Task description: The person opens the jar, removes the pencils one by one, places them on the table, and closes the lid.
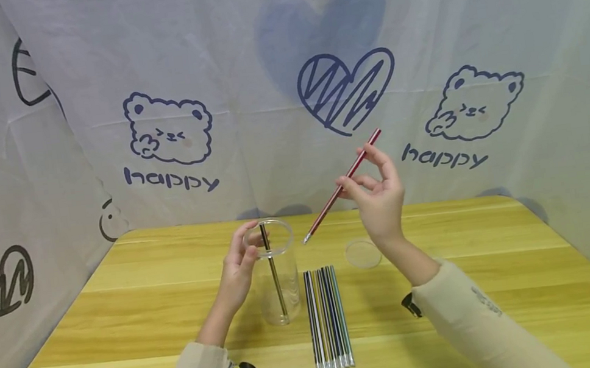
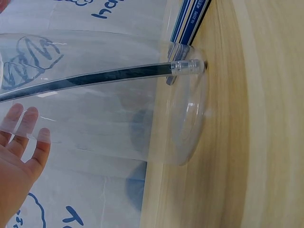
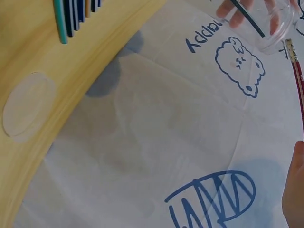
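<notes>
My left hand (image 1: 235,274) holds a clear plastic jar (image 1: 292,282) near its rim, thumb on the near side and fingers round the back. The jar stands upright on the table. Inside it one dark pencil (image 1: 276,278) leans, its silver-banded end at the bottom, as the left wrist view also shows. Up and to the right, my right hand (image 1: 384,205) pinches a red pencil (image 1: 327,208) between thumb and fingertips. That pencil slants, its silver-banded end lower and pointing toward the jar's mouth, apart from it. Only part of the right hand (image 3: 293,185) shows in the right wrist view.
Several pencils (image 1: 329,321) lie side by side on the wooden table (image 1: 97,331), just right of the jar, silver-banded ends toward me. A round clear lid (image 1: 363,254) lies flat behind them to the right. A printed cloth (image 1: 233,44) hangs behind the table.
</notes>
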Tool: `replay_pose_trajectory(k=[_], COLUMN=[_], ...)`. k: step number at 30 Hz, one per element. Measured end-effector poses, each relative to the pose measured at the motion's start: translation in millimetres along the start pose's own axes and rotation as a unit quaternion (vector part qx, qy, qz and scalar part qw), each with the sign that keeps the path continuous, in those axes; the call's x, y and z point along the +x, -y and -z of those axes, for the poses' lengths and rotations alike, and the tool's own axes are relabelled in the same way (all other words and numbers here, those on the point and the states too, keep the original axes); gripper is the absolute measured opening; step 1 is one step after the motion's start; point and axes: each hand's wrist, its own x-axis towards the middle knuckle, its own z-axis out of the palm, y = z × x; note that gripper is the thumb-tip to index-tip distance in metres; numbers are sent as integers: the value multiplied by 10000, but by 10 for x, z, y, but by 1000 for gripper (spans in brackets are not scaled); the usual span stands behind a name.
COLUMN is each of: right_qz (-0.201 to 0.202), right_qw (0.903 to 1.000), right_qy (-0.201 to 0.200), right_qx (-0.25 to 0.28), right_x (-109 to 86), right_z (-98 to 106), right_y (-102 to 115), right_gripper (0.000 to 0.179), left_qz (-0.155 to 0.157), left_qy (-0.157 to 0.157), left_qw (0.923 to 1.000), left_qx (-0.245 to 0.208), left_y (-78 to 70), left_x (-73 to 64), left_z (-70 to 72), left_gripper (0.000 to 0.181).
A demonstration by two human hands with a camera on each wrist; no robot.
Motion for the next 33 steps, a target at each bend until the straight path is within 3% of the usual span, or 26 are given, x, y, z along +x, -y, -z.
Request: replay_pose_trajectory(k=[7, 16, 19, 24, 28, 33], right_qz=[-393, -809, -1047, -1665, -2253, -2616], right_qw=[9984, 9943, 9908, 9801, 9662, 9512], right_qy=[310, 476, 557, 652, 750, 935], right_qx=[-268, -504, -658, -862, -1008, -1343], right_x=[-70, -163, -203, -267, -322, -390], right_z=[77, 179, 245, 339, 385, 439], right_y=[-29, -109, -151, -209, -247, -307], right_gripper=[62, 32, 29, 34, 38, 40], left_qz=[3, 29, 25, 17, 21, 1], left_qy=[14, -9, -2, 2, 4, 15], left_qw=[10000, 10000, 10000, 10000, 10000, 10000], left_qx=[8, 26, 38, 8, -29, -39], left_y=[-12, -23, -23, -18, -15, -16], left_x=[6, -2, -2, -2, -4, -1], left_z=[-2, -1, -2, -2, -1, -3], left_gripper=[58, 59, 58, 59, 59, 58])
